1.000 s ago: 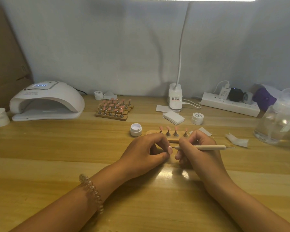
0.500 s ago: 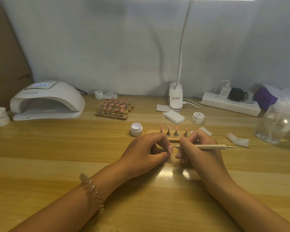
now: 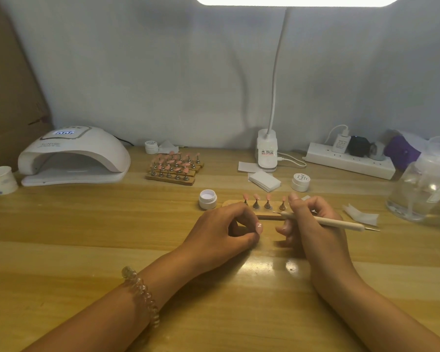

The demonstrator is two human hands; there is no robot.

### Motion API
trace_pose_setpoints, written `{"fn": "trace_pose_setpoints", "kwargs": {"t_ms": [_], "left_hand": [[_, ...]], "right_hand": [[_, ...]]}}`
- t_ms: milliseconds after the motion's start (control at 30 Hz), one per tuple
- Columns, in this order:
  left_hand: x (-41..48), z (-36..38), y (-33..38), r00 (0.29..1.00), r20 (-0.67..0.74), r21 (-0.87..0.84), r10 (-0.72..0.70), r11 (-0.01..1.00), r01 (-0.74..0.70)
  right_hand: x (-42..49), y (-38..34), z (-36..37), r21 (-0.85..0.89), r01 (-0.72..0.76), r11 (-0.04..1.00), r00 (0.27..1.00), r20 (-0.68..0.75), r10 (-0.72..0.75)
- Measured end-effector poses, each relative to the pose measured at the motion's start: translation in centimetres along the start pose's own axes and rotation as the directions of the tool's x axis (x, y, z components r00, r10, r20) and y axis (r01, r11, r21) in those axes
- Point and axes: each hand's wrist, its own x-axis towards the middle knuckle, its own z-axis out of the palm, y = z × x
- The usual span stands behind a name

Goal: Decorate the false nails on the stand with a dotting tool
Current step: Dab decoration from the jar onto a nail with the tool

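Observation:
A small wooden nail stand (image 3: 269, 217) lies mid-table with several pink false nails (image 3: 255, 197) on metal pegs. My left hand (image 3: 219, 229) curls over the stand's left end, index finger on top and thumb in front of it. My right hand (image 3: 313, 224) grips a cream dotting tool (image 3: 335, 222) like a pen. Its left tip points at the stand's front, just below the pegs, and its other metal tip sticks out to the right. An open white jar (image 3: 207, 198) stands just left of the stand.
A white nail lamp (image 3: 74, 156) and a paper cup (image 3: 1, 179) sit at the far left. A second stand of pink nails (image 3: 174, 168) is behind. Wipes (image 3: 264, 181), a closed jar (image 3: 300, 182), a desk lamp base (image 3: 266, 153), a power strip (image 3: 348, 162) and a glass bottle (image 3: 422, 189) fill the right.
My right hand has shifted a little right and up, drawing the tool's tip away from my left thumb toward the stand. The left hand has stayed in place.

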Motion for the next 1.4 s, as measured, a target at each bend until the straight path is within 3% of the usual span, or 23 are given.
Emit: {"fn": "trace_pose_setpoints", "kwargs": {"t_ms": [467,567,633,667,767,900,1000,1133,1233,1400], "left_hand": [[-0.9,-0.6,0.5,0.992,-0.125,0.290,-0.017,0.956,0.053],[-0.8,-2.1,-0.1,0.945,-0.326,0.328,-0.021,0.935,0.134],[-0.5,-3.6,-1.2,0.868,-0.484,0.276,-0.113,0.921,0.274],[-0.4,-4.2,-1.8,0.845,-0.497,0.234,-0.195,0.908,0.347],[-0.5,-4.7,-2.9,0.853,-0.363,0.206,-0.376,0.860,0.467],[-0.2,-4.2,-2.8,0.886,-0.324,0.271,-0.332,0.865,0.423],[-0.3,-4.2,-2.4,0.909,-0.291,0.206,-0.298,0.909,0.364],[-1.0,-2.9,-0.9,0.996,-0.070,0.341,-0.046,0.938,0.067],[-1.1,-2.5,-0.3,0.995,-0.019,0.415,0.100,0.906,-0.083],[-1.0,-2.4,-0.2,0.984,0.001,0.450,0.180,0.878,-0.162]], "right_hand": [[-0.5,-0.2,-0.2,-0.026,0.051,0.998,0.998,0.034,-0.050],[-0.3,-0.1,-0.4,-0.025,0.062,0.998,0.998,0.030,-0.061],[-0.2,0.1,-0.5,-0.005,0.050,0.999,0.998,0.043,-0.050],[-0.2,0.1,-0.6,0.000,0.049,0.999,0.997,0.051,-0.049],[-0.2,0.3,-0.5,-0.011,0.086,0.996,0.995,0.058,-0.086],[-0.3,0.2,-0.2,-0.058,0.171,0.984,0.983,0.084,-0.166],[-1.1,-0.5,0.1,-0.109,0.282,0.953,0.955,0.131,-0.267],[-1.8,-0.7,0.4,-0.129,0.421,0.898,0.898,0.200,-0.392],[-1.9,-0.7,0.6,-0.141,0.423,0.895,0.893,0.233,-0.385],[-1.5,-0.3,0.6,-0.183,0.387,0.904,0.906,0.258,-0.336]]}}
